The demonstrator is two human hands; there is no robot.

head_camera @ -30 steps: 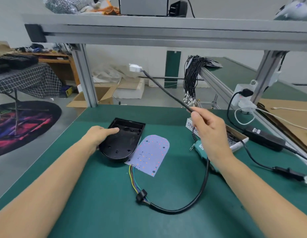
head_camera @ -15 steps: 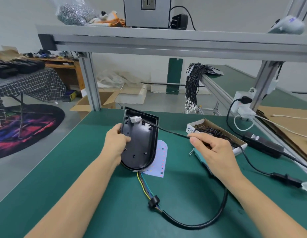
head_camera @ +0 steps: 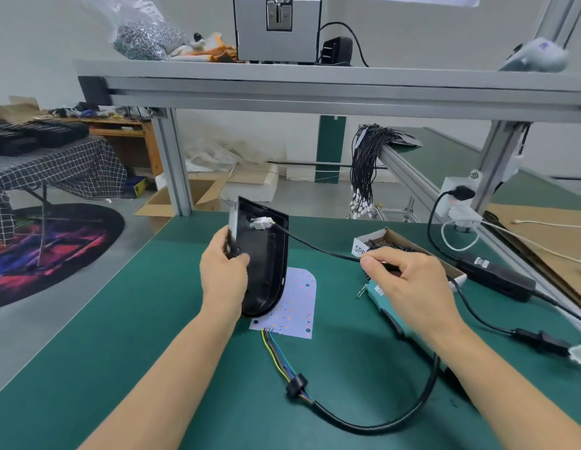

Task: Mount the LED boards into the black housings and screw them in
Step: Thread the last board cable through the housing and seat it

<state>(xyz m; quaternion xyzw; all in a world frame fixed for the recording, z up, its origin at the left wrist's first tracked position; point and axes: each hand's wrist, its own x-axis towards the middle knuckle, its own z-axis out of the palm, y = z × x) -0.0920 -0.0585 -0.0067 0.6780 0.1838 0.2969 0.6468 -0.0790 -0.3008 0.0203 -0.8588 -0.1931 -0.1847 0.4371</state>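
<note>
Head view: the black housing [head_camera: 266, 258], judged light and rigid and best gripped by its rim, is held upright at the left hand [head_camera: 222, 274], the cable [head_camera: 318, 246] pinched at three o'clock by the right hand [head_camera: 409, 284], above the thin LED board [head_camera: 294, 306].

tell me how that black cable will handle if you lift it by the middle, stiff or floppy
Probably floppy: the black cable sags into a loose loop on the mat. It likely keeps some spring, since the stretch from the right hand to the white connector runs nearly straight. Looks light.
</note>
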